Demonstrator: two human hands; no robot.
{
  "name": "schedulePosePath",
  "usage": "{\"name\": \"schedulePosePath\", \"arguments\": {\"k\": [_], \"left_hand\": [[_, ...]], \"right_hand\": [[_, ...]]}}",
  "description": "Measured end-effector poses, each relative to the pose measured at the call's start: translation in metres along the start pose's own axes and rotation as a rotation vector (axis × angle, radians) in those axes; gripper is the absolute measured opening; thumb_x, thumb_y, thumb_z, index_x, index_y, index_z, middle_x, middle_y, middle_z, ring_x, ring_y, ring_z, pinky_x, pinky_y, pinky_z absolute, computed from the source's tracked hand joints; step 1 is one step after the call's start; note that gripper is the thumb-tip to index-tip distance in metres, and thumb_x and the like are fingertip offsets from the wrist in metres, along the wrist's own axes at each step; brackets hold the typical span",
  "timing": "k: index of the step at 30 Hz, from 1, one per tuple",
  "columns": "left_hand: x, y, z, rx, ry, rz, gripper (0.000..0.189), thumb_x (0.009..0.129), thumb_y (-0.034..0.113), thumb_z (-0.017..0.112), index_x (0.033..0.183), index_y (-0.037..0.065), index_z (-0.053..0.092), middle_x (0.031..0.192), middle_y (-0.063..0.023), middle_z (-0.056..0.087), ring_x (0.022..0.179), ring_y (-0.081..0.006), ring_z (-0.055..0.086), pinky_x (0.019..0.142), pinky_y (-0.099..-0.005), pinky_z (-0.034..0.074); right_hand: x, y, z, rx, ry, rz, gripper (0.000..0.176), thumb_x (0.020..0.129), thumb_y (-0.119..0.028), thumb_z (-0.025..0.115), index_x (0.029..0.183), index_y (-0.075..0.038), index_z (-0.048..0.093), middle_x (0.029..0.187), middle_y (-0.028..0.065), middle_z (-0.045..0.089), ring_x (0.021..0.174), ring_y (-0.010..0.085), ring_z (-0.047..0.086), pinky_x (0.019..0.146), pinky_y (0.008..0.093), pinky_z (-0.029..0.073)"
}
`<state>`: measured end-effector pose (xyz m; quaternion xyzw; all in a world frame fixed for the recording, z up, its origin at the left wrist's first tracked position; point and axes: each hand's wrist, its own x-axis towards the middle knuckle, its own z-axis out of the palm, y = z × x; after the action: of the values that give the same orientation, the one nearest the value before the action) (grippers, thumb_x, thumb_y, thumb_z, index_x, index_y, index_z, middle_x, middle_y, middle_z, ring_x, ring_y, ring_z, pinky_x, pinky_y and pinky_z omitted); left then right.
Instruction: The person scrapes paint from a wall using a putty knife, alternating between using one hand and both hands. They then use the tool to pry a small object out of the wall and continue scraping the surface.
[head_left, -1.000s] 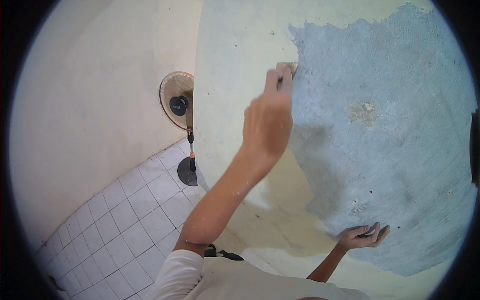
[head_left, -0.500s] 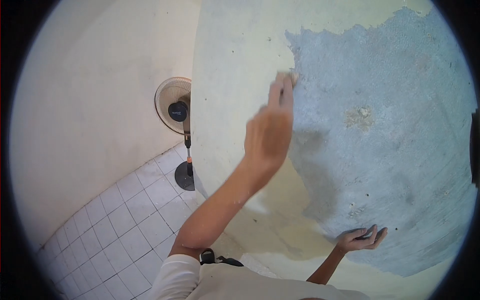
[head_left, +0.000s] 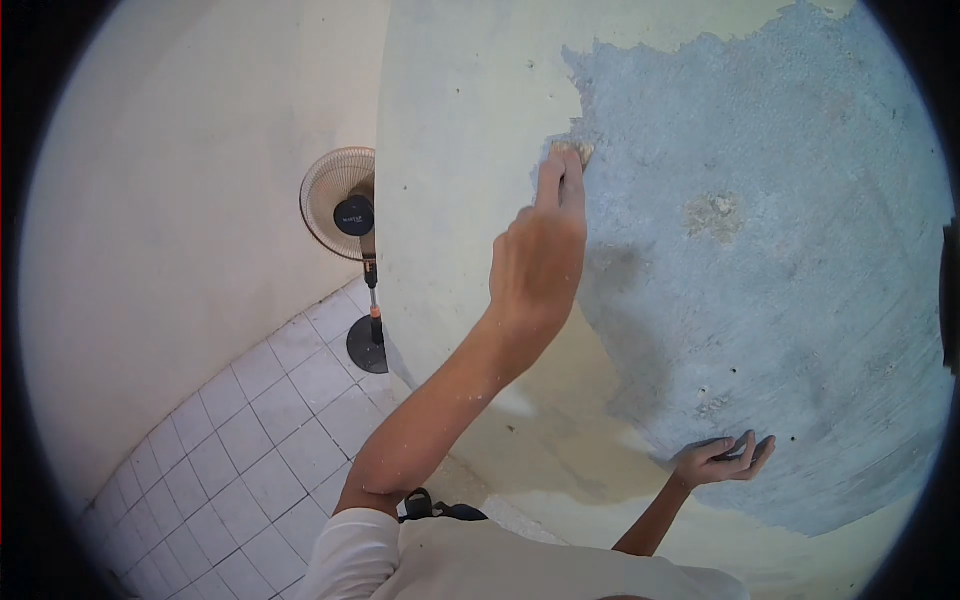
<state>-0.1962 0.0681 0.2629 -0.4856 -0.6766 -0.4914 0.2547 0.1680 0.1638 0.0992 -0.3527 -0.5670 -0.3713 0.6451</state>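
wall [head_left: 440,240] bears a ragged blue-grey patch [head_left: 760,290] (fan [head_left: 338,205] beyond, on tiles [head_left: 240,440]).

Head view, near a peeling wall [head_left: 760,310]
Looks forward and down over the shirt [head_left: 500,560], tiled floor [head_left: 240,450] at left.

Two bare hands [head_left: 540,250] [head_left: 715,465], one small pale held piece [head_left: 580,151], one blue-grey patch [head_left: 770,290], two walls [head_left: 180,220] [head_left: 450,200], one standing fan [head_left: 354,215], one tiled floor [head_left: 245,440], one white shirt [head_left: 520,562].
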Motion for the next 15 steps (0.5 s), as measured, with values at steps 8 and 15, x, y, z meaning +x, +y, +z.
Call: {"name": "schedulePosePath", "arguments": {"k": [8,15], "left_hand": [[-0.006,-0.004,0.007,0.098,0.148,0.130,0.046,0.088,-0.009,0.059,0.133,-0.016,0.054,0.139,-0.0256,0.058,0.062,-0.0265,0.070,0.056,-0.0320,0.060],[0.003,-0.015,0.017,0.038,0.276,0.203,0.043,0.087,-0.006,0.059,0.129,-0.016,0.055,0.139,-0.0266,0.058,0.055,-0.0251,0.064,0.050,-0.0327,0.055]], "right_hand": [[-0.001,-0.008,0.000,0.016,-0.001,0.055,0.031,0.106,-0.011,0.049,0.133,0.002,0.055,0.155,0.0230,0.036,0.145,0.0417,0.039,0.117,0.0552,0.038],[0.003,-0.006,-0.001,0.024,-0.003,0.052,0.029,0.107,-0.012,0.049,0.132,0.003,0.053,0.152,0.0248,0.036,0.145,0.0428,0.038,0.117,0.0559,0.038]]}}
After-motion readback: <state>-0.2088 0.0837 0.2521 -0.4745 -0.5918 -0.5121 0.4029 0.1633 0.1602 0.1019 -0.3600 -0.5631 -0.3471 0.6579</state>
